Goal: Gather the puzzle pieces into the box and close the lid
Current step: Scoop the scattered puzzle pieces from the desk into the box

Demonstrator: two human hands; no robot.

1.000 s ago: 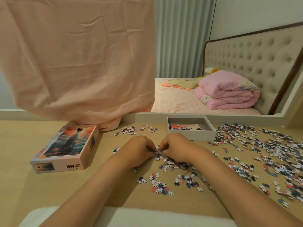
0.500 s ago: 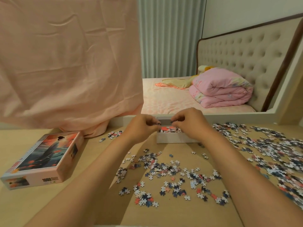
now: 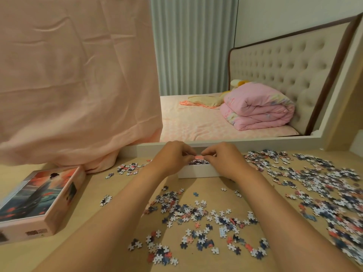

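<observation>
The white box (image 3: 198, 172) stands open at the far middle of the wooden table, with a few pieces showing inside it. Both hands hover over it, fingertips almost meeting. My left hand (image 3: 170, 159) and my right hand (image 3: 225, 160) have curled fingers pinched round small bunches of puzzle pieces, which are mostly hidden. Loose puzzle pieces (image 3: 196, 214) lie scattered in front of the box. A larger heap (image 3: 324, 185) spreads to the right. The printed lid (image 3: 39, 201) lies on the left, picture side up.
A pink cloth (image 3: 78, 85) hangs down behind the lid and touches the table. A white ledge (image 3: 255, 143) runs along the back edge just behind the box. A small patch of pieces (image 3: 129, 167) lies left of the box.
Both hands lifted from the pieces near the table's middle and moved forward to above the box. Since half a second ago they have stayed there, close together.
</observation>
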